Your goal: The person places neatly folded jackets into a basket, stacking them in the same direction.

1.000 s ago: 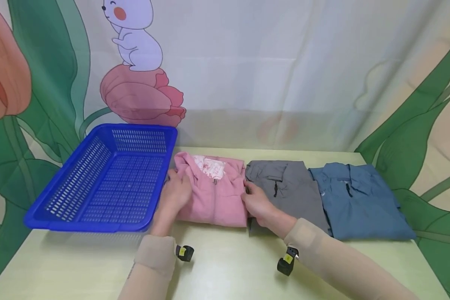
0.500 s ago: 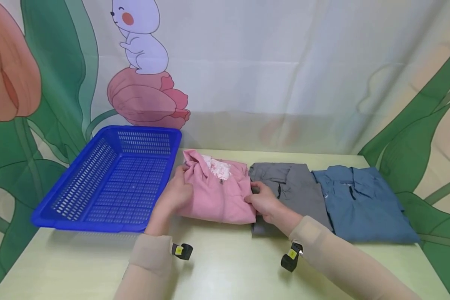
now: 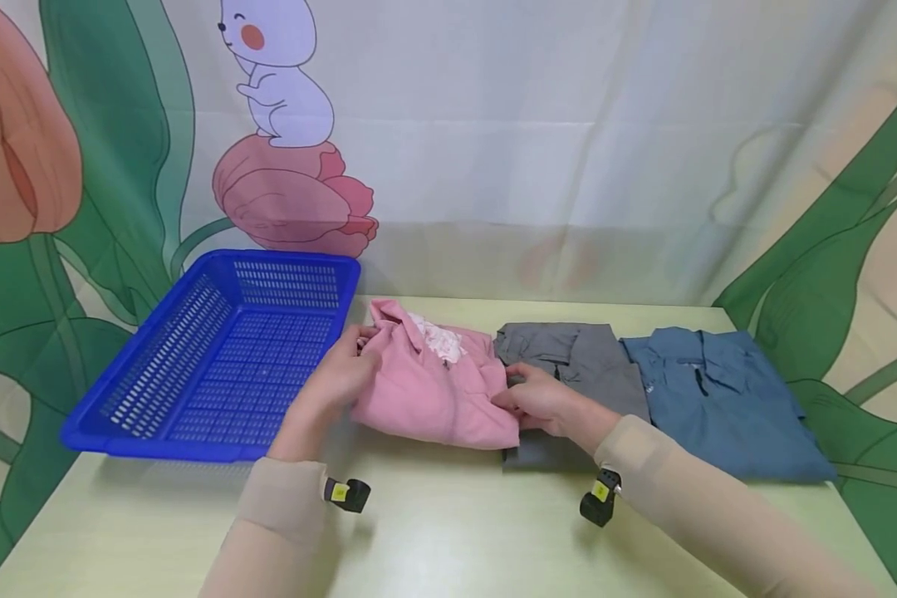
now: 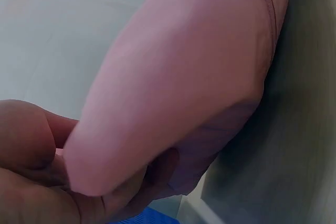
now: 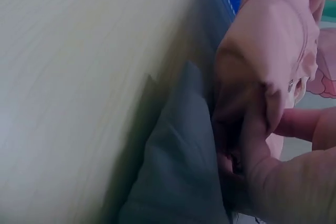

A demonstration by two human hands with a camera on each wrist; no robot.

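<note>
A folded pink zip-up jacket (image 3: 426, 399) with a white-and-pink patterned lining is held between both hands. My left hand (image 3: 341, 370) pinches its left side, thumb and fingers on opposite faces of the cloth in the left wrist view. On the right, my right hand (image 3: 541, 400) grips the other side, its fingers partly tucked under the fabric in the right wrist view. The jacket appears tilted and raised off the table, its near right corner overlapping a folded grey garment (image 3: 605, 365). Its underside is hidden in the head view.
A blue perforated plastic basket (image 3: 149, 448) stands left of the jacket, with its floor bare. Right of the grey garment lies a folded blue garment (image 3: 732, 423). All rest on a pale table (image 3: 448, 531) with a printed curtain (image 3: 493, 166) behind.
Both hands have taken hold of the pink jacket at its sides. It has lifted and tilted, shifting slightly right over the grey garment. The head view has shifted a little.
</note>
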